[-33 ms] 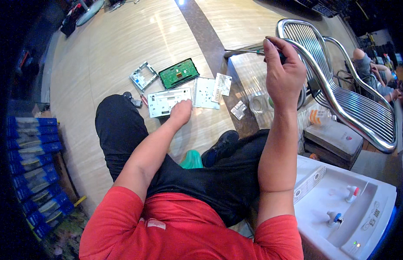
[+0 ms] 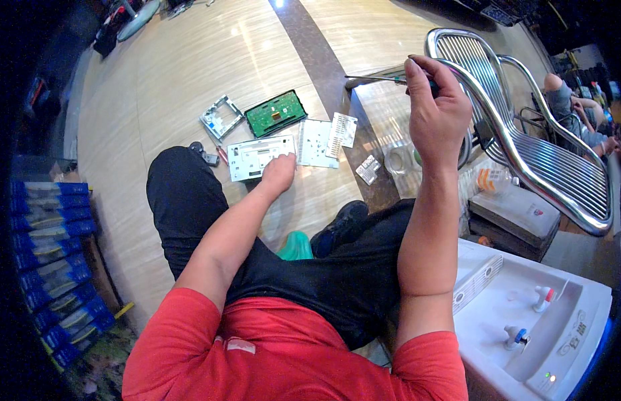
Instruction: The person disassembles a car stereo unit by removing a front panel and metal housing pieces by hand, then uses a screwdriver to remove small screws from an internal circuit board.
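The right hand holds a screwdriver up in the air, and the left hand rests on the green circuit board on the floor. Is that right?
Not quite. In the head view the left hand rests on the white panel, not on the green circuit board, which lies untouched further out on the floor. The right hand does hold a screwdriver raised in the air.

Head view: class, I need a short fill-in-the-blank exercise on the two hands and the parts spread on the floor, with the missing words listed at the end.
1. The right hand is raised and holds a ____ with a thin metal shaft.
2. The left hand rests on the white panel that lies on the ____.
3. The circuit board beyond that panel is ____ in colour.
4. The grey frame lies to the ____ of the circuit board.

Missing words: screwdriver; floor; green; left
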Demonstrator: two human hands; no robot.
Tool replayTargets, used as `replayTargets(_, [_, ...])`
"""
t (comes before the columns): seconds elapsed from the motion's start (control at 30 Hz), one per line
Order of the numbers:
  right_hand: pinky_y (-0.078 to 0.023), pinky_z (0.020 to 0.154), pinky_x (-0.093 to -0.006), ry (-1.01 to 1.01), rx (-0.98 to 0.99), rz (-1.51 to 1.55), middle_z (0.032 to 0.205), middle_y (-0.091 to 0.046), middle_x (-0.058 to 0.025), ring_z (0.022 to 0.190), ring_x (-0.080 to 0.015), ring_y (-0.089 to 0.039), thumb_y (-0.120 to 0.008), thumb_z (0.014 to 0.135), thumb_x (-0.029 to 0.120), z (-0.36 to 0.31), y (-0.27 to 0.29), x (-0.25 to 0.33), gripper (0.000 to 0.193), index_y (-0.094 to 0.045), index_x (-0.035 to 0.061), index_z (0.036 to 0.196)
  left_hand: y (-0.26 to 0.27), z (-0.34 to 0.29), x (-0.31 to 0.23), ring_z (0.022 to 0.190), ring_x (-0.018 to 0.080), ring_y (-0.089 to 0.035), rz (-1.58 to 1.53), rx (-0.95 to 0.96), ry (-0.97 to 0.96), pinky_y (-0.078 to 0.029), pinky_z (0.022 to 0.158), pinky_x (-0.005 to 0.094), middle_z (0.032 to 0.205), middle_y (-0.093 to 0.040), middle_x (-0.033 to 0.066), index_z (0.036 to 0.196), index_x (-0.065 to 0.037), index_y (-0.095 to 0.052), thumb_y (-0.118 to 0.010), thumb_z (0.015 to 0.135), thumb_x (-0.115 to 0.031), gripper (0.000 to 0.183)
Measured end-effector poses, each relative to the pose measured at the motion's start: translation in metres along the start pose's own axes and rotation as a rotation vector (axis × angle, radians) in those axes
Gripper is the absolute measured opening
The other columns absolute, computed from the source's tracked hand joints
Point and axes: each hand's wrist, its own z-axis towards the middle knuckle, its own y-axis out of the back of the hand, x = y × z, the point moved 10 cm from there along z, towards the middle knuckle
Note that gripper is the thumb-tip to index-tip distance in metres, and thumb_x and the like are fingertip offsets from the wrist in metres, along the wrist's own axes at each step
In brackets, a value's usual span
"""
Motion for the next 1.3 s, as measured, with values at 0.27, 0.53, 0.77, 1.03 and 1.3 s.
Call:
replayTargets(0.27, [-0.047,0.058,-0.0214,-0.028,0.02,0.02,0.076,-0.069,-0.0051,0.064,-0.006,-0.059,-0.071,0.089,0.019,0.001,-0.001,-0.005,0.021,-0.071,0.0002,0.099,-0.003,0.002,0.004,0.088,0.0389,-0.066,0.007,-0.005,-0.002,-0.054,0.077,0.0478,0.095,-0.065,0.0222,0.096,-0.002,-0.059,-0.047,0.089,-0.009,0.016])
replayTargets(0.53, [-0.049,0.058,-0.024,0.012,-0.009,-0.031,0.074,-0.07,-0.0083,0.062,-0.0092,-0.061,-0.071,0.088,0.021,0.001,0.011,-0.007,0.021,-0.071,0.0014,0.097,-0.003,0.002,0.004,0.089,0.0393,-0.066,0.012,-0.018,0.001,-0.054,0.078,0.048,0.095,-0.065,0.0228,0.096,-0.001,-0.06,-0.049,0.09,-0.011,0.017])
replayTargets(0.77, [-0.05,0.06,-0.0246,0.037,-0.008,-0.048,0.074,-0.07,-0.0079,0.062,-0.0101,-0.061,-0.072,0.086,0.018,-0.001,0.012,-0.009,0.024,-0.07,0.001,0.103,0.009,0.005,0.024,0.088,0.0424,-0.064,-0.227,-0.117,0.097,-0.051,0.079,0.0504,0.095,-0.066,0.0249,0.095,0.0,-0.06,-0.055,0.093,-0.02,0.021])
replayTargets(1.03, [-0.05,0.064,-0.0209,-0.178,0.132,0.052,0.088,-0.063,-0.0028,0.071,-0.009,-0.059,-0.066,0.09,0.007,-0.01,-0.007,-0.04,0.035,-0.06,0.0003,0.123,0.062,0.008,0.06,0.074,0.0213,-0.066,-0.868,-0.286,0.348,-0.051,0.064,0.0359,0.078,-0.068,0.0134,0.097,0.001,-0.063,-0.057,0.093,-0.022,0.024])
replayTargets(1.3, [-0.052,0.068,-0.0371,-0.357,0.52,0.111,0.083,-0.067,-0.0194,0.073,-0.028,-0.066,-0.048,0.084,0.005,-0.066,-0.106,-0.06,0.03,-0.065,-0.0042,0.106,0.086,-0.034,0.017,0.06,0.0132,-0.055,-1.637,0.015,0.257,-0.048,0.053,0.0288,0.075,-0.057,0.0021,0.088,-0.009,-0.054,-0.051,0.1,-0.022,0.018])
